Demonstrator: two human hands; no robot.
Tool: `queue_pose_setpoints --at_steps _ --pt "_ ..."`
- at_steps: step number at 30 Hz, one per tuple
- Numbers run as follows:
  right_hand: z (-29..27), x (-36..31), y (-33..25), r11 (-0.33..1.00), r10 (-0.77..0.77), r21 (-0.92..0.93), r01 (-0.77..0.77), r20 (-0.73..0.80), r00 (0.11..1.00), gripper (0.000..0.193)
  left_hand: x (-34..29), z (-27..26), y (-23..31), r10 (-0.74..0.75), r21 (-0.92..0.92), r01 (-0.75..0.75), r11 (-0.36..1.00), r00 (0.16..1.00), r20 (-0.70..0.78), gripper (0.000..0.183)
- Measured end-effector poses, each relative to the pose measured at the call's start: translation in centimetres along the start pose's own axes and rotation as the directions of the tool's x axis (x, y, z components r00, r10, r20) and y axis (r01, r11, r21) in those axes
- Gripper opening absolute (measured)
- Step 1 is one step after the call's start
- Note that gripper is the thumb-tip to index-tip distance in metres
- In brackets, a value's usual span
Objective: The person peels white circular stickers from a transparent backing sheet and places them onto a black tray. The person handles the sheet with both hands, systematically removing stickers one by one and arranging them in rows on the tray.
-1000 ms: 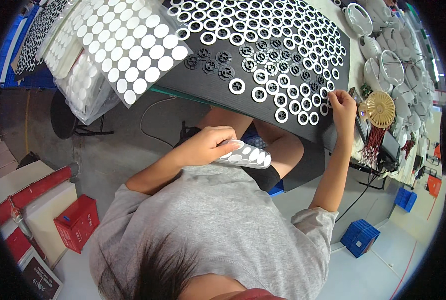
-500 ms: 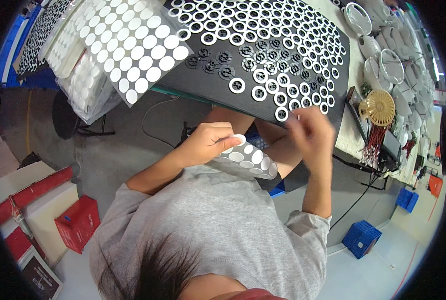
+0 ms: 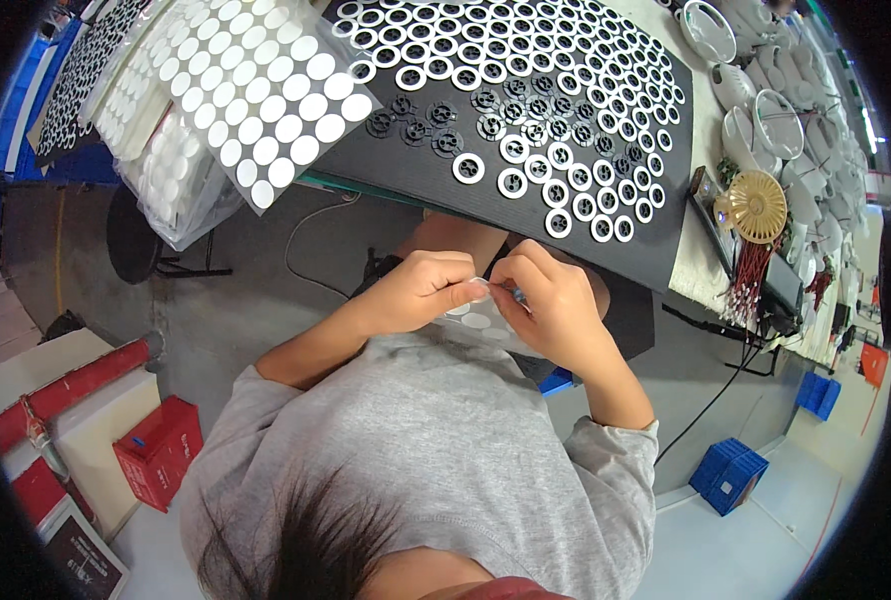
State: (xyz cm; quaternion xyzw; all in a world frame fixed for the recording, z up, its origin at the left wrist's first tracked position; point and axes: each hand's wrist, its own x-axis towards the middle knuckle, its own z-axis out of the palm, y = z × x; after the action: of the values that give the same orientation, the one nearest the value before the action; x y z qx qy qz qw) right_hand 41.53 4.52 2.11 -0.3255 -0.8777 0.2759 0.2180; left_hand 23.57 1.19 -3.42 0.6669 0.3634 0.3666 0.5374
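My left hand (image 3: 428,290) is closed on a clear sheet of white round stickers (image 3: 478,321), held in front of my body below the table edge. Its thumb and fingers press the sheet's top end. My right hand (image 3: 549,305) meets it there, thumb and forefinger pinched at the rim of a white round sticker (image 3: 480,284); the fingers partly hide it. Beyond both hands, black round plastic parts with white rings (image 3: 558,222) lie in rows on the black table (image 3: 386,175). Several bare black round parts (image 3: 447,143) sit among them.
A stack of sticker sheets (image 3: 266,110) overhangs the table's left front edge. To the right are a gold fan (image 3: 757,206), red wires (image 3: 747,283) and white plastic housings (image 3: 756,140). A red crate (image 3: 159,452) and a blue crate (image 3: 729,476) stand on the floor.
My right hand has come down and left from the table's front edge to my left hand, uncovering ringed parts there. The left hand has stayed nearly in place with the sheet.
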Motion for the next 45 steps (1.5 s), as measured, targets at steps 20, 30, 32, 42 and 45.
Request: queue_pose_setpoints --at_steps 20,30,32,42,45 --pt "-0.6 -0.7 0.7 0.955 -0.287 0.08 0.287 -0.004 0.958 0.025 -0.6 0.0 -0.6 -0.183 -0.69 0.271 0.671 0.962 0.2 0.035" --pt "-2.5 -0.8 0.7 0.899 -0.024 0.438 -0.011 0.075 0.997 0.011 0.2 -0.1 0.1 -0.124 -0.527 0.169 0.833 0.985 0.12 0.034" --pt "-2.8 -0.7 0.5 0.88 0.021 0.47 -0.064 0.095 0.995 0.01 0.5 0.0 0.7 -0.121 -0.496 0.144 0.856 0.99 0.079 0.033" --pt "-6.1 -0.9 1.3 0.892 0.294 0.406 -0.198 -0.189 0.937 0.007 -0.5 -0.3 -0.3 -0.363 -0.56 0.249 0.79 0.926 -0.1 0.033" --pt "-8.2 0.0 5.4 0.859 0.51 0.219 -0.464 -0.279 0.813 0.008 -1.2 -0.7 -1.2 -0.364 -0.517 0.26 0.815 0.925 -0.109 0.033"
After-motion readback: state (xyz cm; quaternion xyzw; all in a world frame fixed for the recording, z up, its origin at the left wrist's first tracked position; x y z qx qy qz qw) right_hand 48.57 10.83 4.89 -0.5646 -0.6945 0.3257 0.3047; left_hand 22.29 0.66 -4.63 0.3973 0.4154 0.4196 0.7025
